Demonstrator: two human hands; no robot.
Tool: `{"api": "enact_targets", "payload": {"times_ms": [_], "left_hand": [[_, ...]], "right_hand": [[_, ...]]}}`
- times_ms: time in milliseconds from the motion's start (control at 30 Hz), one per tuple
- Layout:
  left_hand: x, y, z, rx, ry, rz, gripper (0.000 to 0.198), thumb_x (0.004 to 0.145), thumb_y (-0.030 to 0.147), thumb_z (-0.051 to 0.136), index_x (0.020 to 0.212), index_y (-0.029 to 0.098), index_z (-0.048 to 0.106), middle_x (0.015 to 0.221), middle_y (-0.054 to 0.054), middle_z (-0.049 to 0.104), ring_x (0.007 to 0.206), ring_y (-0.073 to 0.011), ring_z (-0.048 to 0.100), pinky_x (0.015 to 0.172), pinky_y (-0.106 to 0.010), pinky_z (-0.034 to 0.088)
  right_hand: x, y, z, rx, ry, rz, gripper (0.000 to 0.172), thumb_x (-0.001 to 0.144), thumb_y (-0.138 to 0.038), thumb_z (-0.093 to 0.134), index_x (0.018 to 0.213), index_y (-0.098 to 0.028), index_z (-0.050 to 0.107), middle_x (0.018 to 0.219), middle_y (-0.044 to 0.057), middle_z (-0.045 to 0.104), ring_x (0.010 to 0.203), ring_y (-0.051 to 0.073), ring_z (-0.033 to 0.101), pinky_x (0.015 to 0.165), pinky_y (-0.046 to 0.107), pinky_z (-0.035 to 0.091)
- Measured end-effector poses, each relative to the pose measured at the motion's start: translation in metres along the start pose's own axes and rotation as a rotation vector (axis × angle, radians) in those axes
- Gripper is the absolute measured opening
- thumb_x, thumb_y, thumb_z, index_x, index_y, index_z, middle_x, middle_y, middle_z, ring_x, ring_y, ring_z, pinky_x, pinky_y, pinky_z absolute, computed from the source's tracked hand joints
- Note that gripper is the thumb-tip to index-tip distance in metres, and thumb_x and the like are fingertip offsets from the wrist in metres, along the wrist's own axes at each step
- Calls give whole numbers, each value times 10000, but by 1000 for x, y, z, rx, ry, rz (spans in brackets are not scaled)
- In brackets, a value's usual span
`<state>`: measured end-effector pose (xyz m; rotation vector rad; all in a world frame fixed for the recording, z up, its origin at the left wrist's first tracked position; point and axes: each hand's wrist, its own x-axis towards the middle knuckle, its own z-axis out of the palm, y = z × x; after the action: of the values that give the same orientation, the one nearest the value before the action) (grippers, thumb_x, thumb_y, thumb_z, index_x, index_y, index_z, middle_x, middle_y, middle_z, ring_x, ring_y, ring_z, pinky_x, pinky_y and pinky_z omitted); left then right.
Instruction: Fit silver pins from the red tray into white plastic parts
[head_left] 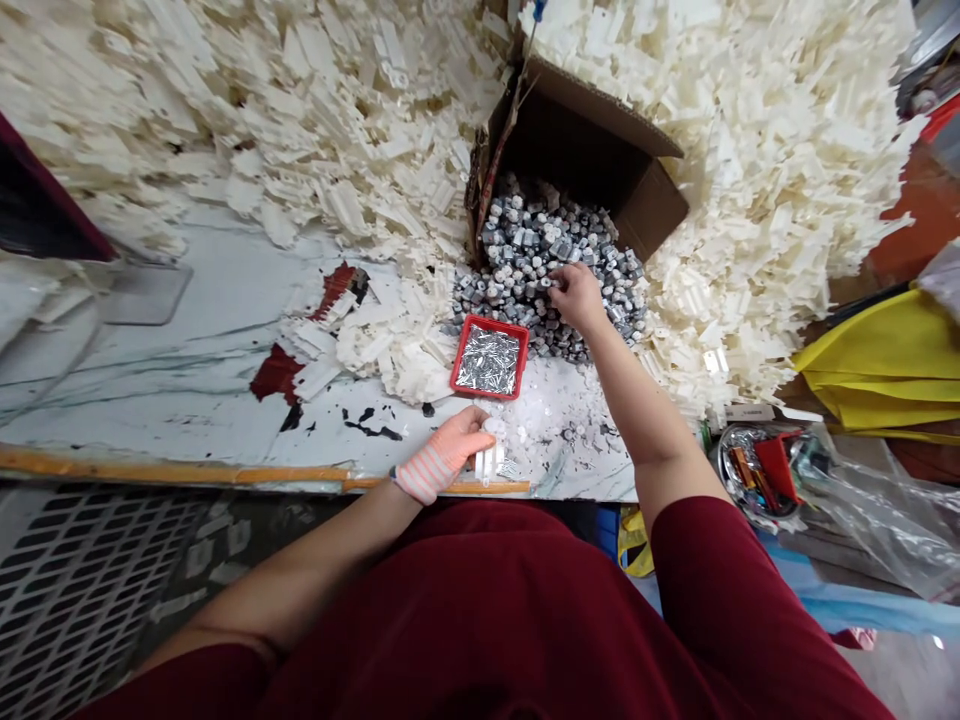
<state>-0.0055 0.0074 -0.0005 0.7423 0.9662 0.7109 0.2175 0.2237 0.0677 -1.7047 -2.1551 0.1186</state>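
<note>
My left hand (448,455), in an orange-and-white striped glove, is closed on a white plastic piece (490,464) near the table's front edge. My bare right hand (577,297) reaches into a heap of small grey-and-white cylindrical parts (536,240). Its fingers are curled together among them, and whatever they may hold is too small to make out. Between the hands, a little to the left, stands a red tray (454,376) filled with thin shiny metal pins (487,358).
The heap spills from a cardboard box (652,210) lying on its side. Piles of cream plastic pieces (337,110) surround it at the back and right. A metal bowl with tools (761,475) and a yellow bag (892,360) are at the right. Orange edging (187,465) runs along the table front.
</note>
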Motion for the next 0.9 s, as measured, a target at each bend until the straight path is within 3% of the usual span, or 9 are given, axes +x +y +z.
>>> {"api": "enact_targets", "payload": {"times_ms": [133, 267, 367, 500, 600, 667, 800, 900], "left_hand": [[2, 2, 1, -72, -18, 11, 208, 660, 220, 615, 813, 192, 477, 692, 44, 517, 581, -101, 509, 536, -219, 409], [2, 3, 3, -61, 19, 11, 224, 641, 229, 619, 820, 196, 488, 690, 30, 526, 579, -119, 534, 517, -229, 425], [1, 6, 4, -75, 39, -1, 254, 627, 230, 629, 840, 195, 494, 697, 28, 542, 586, -122, 553, 520, -232, 445], [0, 11, 6, -135, 68, 5, 294, 624, 244, 649, 869, 191, 495, 693, 36, 548, 574, -122, 563, 509, -241, 471], [2, 16, 8, -189, 92, 50, 334, 633, 268, 660, 910, 182, 495, 710, 29, 566, 558, -122, 570, 492, -246, 481], [5, 19, 10, -226, 135, 84, 365, 636, 285, 675, 932, 174, 494, 733, 18, 583, 565, -122, 582, 483, -240, 481], [10, 24, 16, -274, 241, 137, 400, 628, 292, 699, 942, 177, 481, 765, 17, 589, 594, -119, 595, 485, -236, 494], [8, 28, 19, -260, 312, 137, 412, 612, 268, 707, 939, 184, 470, 786, 22, 588, 576, -104, 578, 477, -235, 496]], "right_hand": [[4, 3, 2, 35, 11, 94, 222, 787, -188, 518, 938, -105, 658, 868, 74, 613, 801, 199, 553, 786, 338, 472], [4, -9, 9, -77, 18, -86, 182, 810, -198, 501, 874, -122, 654, 1009, 150, 596, 918, 253, 552, 836, 379, 456], [11, -18, 11, -76, 2, -125, 180, 816, -188, 498, 882, -123, 652, 1058, 179, 592, 995, 288, 534, 892, 426, 436], [8, -24, 5, 122, 33, 24, 160, 773, -157, 504, 819, -120, 653, 965, 140, 617, 950, 265, 555, 879, 417, 440], [-29, -38, 3, 454, 19, 152, 169, 779, -188, 487, 818, -145, 646, 864, 67, 626, 838, 210, 584, 802, 376, 474], [-71, -56, 6, 646, 0, 127, 122, 779, -212, 530, 814, -178, 641, 855, 47, 629, 837, 198, 590, 802, 369, 482], [-153, -93, 19, 742, -50, -9, 73, 780, -213, 575, 772, -226, 647, 930, 57, 600, 904, 199, 566, 814, 367, 482], [-180, -106, 27, 766, -26, 11, 97, 777, -175, 557, 752, -233, 631, 929, 58, 582, 924, 201, 562, 858, 385, 474]]}}
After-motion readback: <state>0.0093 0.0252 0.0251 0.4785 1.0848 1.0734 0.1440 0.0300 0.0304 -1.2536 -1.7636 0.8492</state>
